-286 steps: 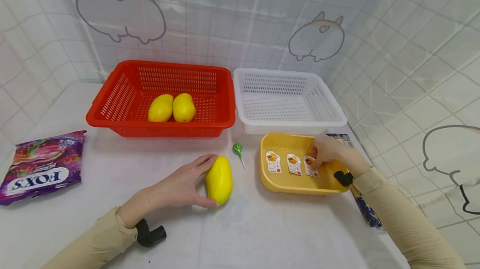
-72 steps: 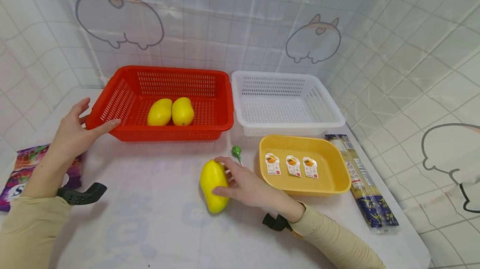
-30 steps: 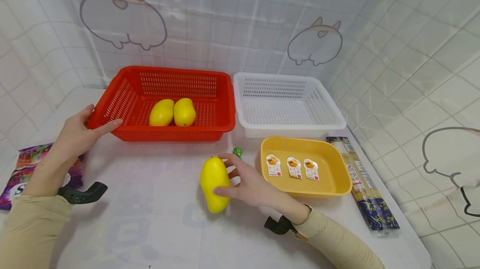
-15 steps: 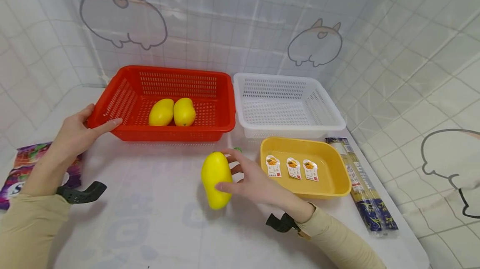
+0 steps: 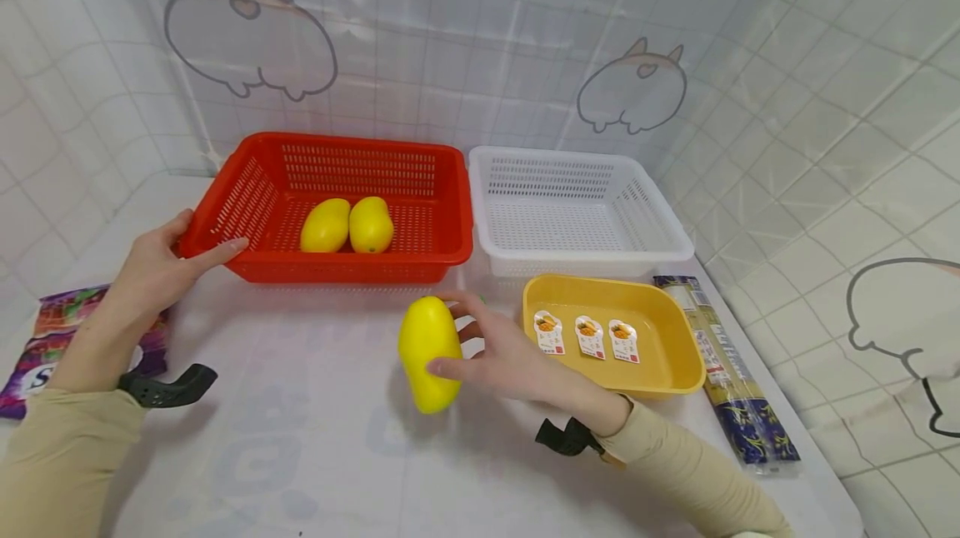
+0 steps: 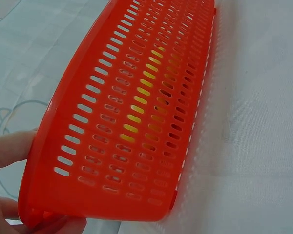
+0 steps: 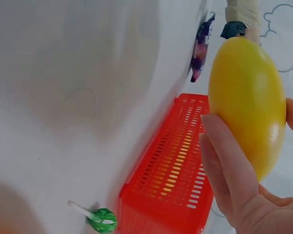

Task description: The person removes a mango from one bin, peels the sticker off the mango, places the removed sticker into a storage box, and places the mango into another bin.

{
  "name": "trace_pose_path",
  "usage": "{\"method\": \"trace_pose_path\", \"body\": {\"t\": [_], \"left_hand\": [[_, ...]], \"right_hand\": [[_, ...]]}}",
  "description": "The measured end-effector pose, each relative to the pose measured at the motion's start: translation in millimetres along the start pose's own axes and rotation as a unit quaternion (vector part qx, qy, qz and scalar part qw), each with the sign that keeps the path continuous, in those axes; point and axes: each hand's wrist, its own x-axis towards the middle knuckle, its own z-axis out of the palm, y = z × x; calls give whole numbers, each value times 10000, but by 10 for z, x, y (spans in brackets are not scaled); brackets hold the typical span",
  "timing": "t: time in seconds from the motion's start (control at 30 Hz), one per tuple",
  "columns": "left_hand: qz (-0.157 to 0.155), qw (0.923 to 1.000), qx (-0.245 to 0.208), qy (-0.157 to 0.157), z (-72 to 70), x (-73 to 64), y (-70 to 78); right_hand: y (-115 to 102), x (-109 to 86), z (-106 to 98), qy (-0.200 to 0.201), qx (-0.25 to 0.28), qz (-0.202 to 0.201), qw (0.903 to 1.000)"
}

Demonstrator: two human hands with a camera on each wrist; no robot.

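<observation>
My right hand (image 5: 506, 355) grips a yellow mango (image 5: 430, 355) from its right side, thumb in front and fingers behind. In the right wrist view, the mango (image 7: 246, 102) is raised off the white tabletop. My left hand (image 5: 153, 271) holds the left front corner of a red plastic basket (image 5: 348, 269), with the thumb over the rim. The left wrist view has fingers curled round the end of the basket (image 6: 112, 97). Inside the basket, two more mangoes, a left one (image 5: 326, 226) and a right one (image 5: 371, 226), lie side by side.
A white basket (image 5: 585, 256) stands right of the red one. Before it sits a yellow tray (image 5: 652, 355) bearing mango stickers (image 5: 588, 336). A long blue-and-gold packet (image 5: 738, 388) lies far right; a purple Fox's bag (image 5: 56, 346) lies left. A green lollipop (image 7: 102, 220) rests near the red basket.
Earlier my left hand was on the mango and my right in the yellow tray. Since then, the left took the red basket's corner, and the right gripped and slightly lifted the mango.
</observation>
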Motion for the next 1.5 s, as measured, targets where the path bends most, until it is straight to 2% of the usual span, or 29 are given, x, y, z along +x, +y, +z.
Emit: {"method": "trace_pose_path", "body": {"t": [0.13, 0.57, 0.83, 1.5], "left_hand": [[-23, 10000, 20, 4, 0, -5, 0], [-25, 10000, -3, -2, -1, -13, 2], [-35, 10000, -50, -11, 2, -36, 26], [96, 9999, 71, -117, -2, -41, 47]], "right_hand": [[-23, 14, -26, 75, 9, -135, 9999], [-134, 60, -184, 125, -53, 162, 9998], [-161, 184, -299, 66, -207, -36, 9998], [-318, 521, -445, 209, -396, 62, 9990]]}}
